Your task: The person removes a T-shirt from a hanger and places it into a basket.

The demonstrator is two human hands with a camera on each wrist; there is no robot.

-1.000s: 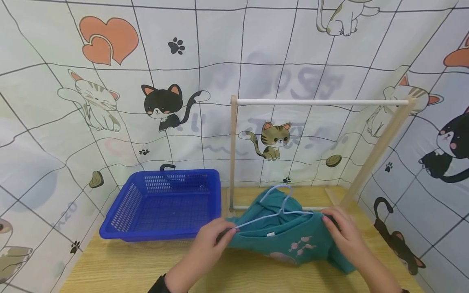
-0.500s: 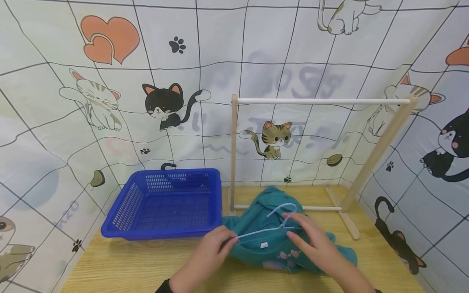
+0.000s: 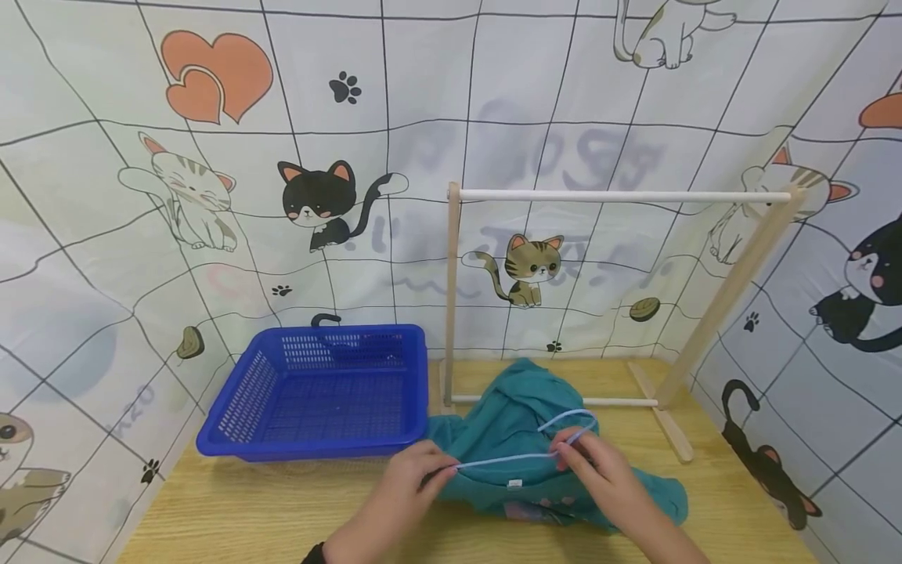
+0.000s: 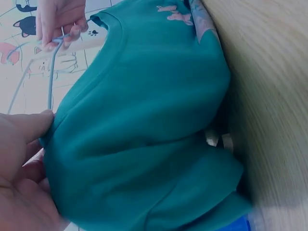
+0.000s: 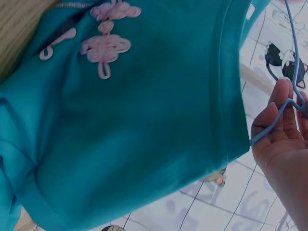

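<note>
Left grip [image 3: 417, 479] and right grip [image 3: 590, 462] pinch one hanger [image 3: 503, 460] partly inside one teal shirt [image 3: 500, 427], near one basket [image 3: 310, 453].

A blue basket [image 3: 331, 407] (its sides perforated) stands beside a wooden rack [image 3: 623, 196] before cat-printed sheeting [image 3: 423, 78].

Head cam looks forward and down over table [image 3: 211, 517] from farther back; both wrist cams sit close, sharing teal garment [image 4: 144, 96].
</note>
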